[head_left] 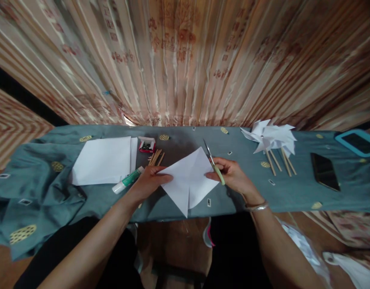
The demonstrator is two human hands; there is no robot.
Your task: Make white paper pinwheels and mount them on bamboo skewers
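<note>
A white square of paper [189, 172] is held up in front of me, turned like a diamond. A slit runs into it from the corner nearest me. My left hand [151, 178] pinches its left corner, thumb on top. At the right corner, my right hand [231, 172] grips the paper too and also holds scissors [220, 176] with light green handles. The scissor blades point up and away, beside the paper's far right edge. Below my left wrist lies a glue stick [128, 180] with a green label.
White paper sheets [102, 160] are stacked on the left of the cloth-covered table [185, 134]. Behind my left hand are a small red box [147, 144] and several wooden sticks [156, 157]. Paper pinwheels [270, 136], a dark phone [325, 171] and a blue-framed device [359, 142] lie right.
</note>
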